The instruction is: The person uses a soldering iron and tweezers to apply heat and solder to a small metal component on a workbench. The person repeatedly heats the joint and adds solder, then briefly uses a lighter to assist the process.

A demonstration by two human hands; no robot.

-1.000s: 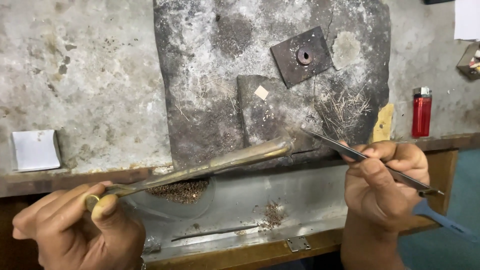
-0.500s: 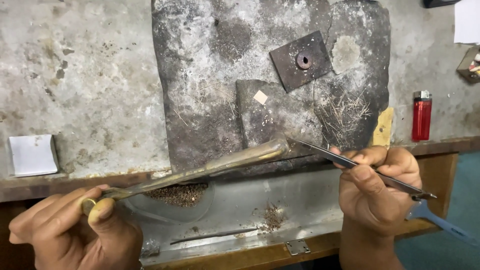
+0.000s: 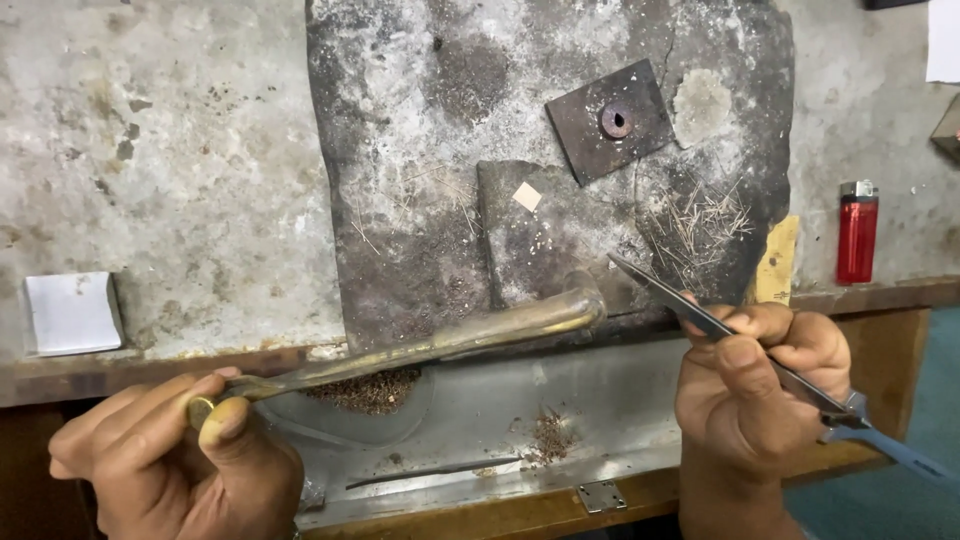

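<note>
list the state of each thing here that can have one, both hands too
left hand: closed in a grip on the brass torch's near end
brass torch: held, slanting up to the dark slab, no flame visible
right hand: pinching the tweezers
tweezers: held, tip raised over the slab's front edge
red lighter: upright, untouched
square plate: flat on the slab
catch tray: holds filings

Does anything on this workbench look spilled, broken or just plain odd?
Yes. Brownish filings lie spilled in the metal tray below the bench edge, with a smaller heap nearby. Thin wire bits are strewn loosely over the scorched dark slab, which shows a crack near its top right.
</note>
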